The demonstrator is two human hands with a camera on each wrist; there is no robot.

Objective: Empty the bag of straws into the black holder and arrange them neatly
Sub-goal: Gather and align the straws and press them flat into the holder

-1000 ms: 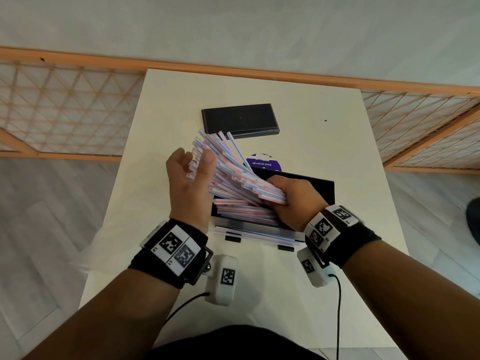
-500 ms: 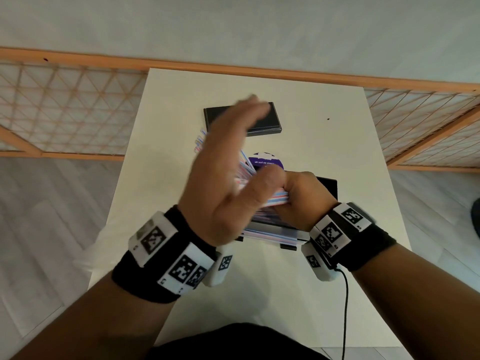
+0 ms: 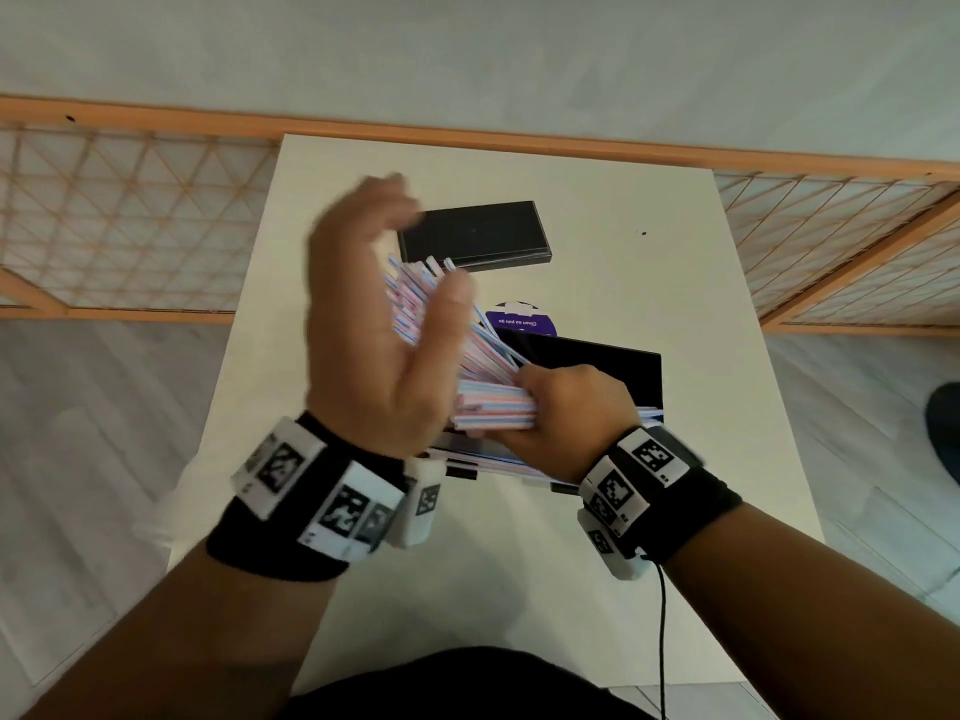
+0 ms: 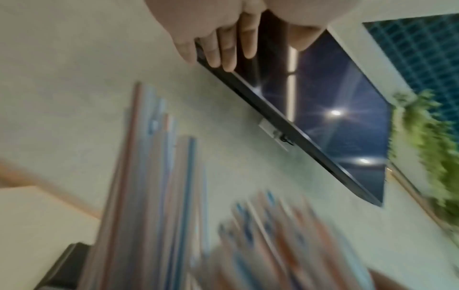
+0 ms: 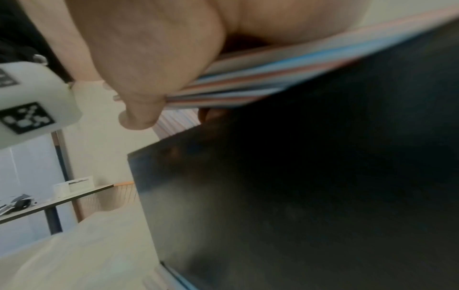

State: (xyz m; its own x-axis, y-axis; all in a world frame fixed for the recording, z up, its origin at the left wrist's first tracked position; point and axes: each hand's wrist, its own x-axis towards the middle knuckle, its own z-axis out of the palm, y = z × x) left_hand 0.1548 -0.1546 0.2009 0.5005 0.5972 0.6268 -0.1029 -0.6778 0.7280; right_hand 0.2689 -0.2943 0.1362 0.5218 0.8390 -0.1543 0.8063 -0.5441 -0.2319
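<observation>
A thick bundle of striped pink, blue and white straws (image 3: 467,366) fans up and to the left from my right hand (image 3: 566,407), which grips its lower end over the open black holder (image 3: 631,374). More straws lie inside the holder under the bundle. My left hand (image 3: 374,314) is raised, blurred and open, with straight fingers beside the fanned straw ends and its thumb (image 3: 453,304) in front of them. In the right wrist view my palm closes on the straws (image 5: 273,68) above the holder's dark wall (image 5: 298,196). In the left wrist view the straws (image 4: 154,176) appear blurred.
A flat black lid (image 3: 475,233) lies at the back of the white table (image 3: 649,283). A purple round item (image 3: 524,320) sits just behind the holder. A wooden lattice fence (image 3: 130,220) runs behind the table. A cable (image 3: 662,641) hangs from my right wrist.
My left hand let go of the straw ends, lifted up open and has swung to the left. My right hand keeps its grip on the bundle over the holder.
</observation>
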